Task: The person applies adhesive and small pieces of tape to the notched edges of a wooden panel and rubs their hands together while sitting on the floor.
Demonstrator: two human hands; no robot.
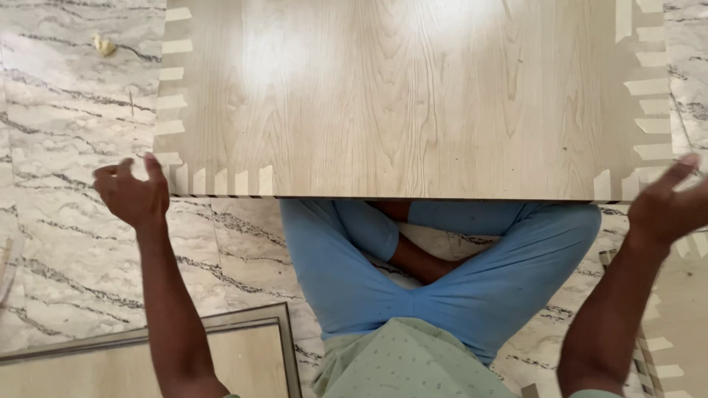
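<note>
Wood panel (413, 96) over crossed legs (442, 273), taped edges, left hand (131, 195) and right hand (667, 206) open, empty, marble floor (66, 147).

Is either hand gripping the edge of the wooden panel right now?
No. The left hand and right hand are both open beside the near corners of the wooden panel, fingers spread, not closed on it.
</note>
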